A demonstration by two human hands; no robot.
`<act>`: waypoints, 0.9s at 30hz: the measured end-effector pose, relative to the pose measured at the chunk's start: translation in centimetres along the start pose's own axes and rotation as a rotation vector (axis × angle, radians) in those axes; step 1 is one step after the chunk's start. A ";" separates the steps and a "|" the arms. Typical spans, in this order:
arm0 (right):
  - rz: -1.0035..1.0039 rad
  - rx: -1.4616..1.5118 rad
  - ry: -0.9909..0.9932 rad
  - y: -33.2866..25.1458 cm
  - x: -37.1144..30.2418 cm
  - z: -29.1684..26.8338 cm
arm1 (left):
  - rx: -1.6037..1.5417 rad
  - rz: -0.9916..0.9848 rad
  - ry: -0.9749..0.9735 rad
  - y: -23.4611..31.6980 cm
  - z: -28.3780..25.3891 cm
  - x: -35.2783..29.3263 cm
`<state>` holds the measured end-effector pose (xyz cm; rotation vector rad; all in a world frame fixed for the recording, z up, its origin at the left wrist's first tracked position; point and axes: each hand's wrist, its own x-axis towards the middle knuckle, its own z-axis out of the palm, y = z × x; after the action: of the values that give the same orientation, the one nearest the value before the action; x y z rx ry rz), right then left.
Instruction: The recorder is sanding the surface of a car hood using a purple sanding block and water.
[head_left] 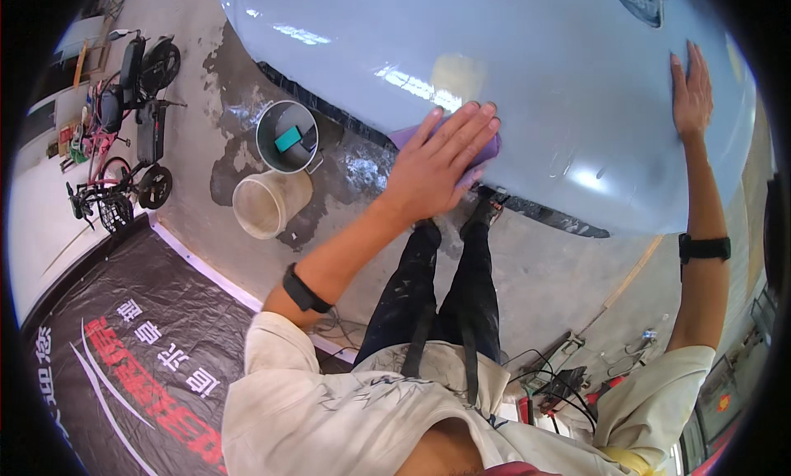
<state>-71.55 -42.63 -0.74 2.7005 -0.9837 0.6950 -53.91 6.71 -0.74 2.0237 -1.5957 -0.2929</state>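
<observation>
A glossy pale blue-grey car body panel [544, 89] curves across the top, wet in places, with a yellowish patch [458, 74] near the middle. My left hand [449, 151] lies over a purple sheet of sandpaper [488, 153] and presses it against the panel close to its lower edge. The sheet sticks out beside the fingers and below the palm; the rest is hidden. Farther right and higher up, my right hand [692, 93] rests flat on the panel, fingers stretched out and holding nothing.
On the wet floor at left stand a metal bucket [265, 140] with a green block [288, 138] inside and a whitish bucket [255, 208]. Bikes [132, 122] are parked beyond. A dark banner [107, 287] lies lower left. Cables [568, 385] and tools trail at lower right.
</observation>
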 end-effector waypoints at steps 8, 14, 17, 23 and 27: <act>-0.009 0.074 0.008 0.2 0.3 0.4 | 0.072 -0.056 0.193 0.2 0.7 1.7; -0.066 -0.053 0.073 1.3 0.5 0.8 | 0.122 -0.086 0.072 -0.7 1.2 0.7; -0.051 0.058 0.004 -0.2 0.2 1.0 | 0.144 -0.167 0.260 -1.4 -0.8 2.9; -0.029 0.034 0.033 0.4 0.2 0.8 | 0.042 -0.248 0.185 3.4 3.4 -2.1; -0.026 -0.022 0.035 0.9 -0.8 1.1 | 0.127 -0.180 0.176 -0.6 0.8 1.1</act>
<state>-72.28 -43.23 -2.03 2.6681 -0.9411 0.7191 -53.52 5.51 -1.55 2.2279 -1.3593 -0.0772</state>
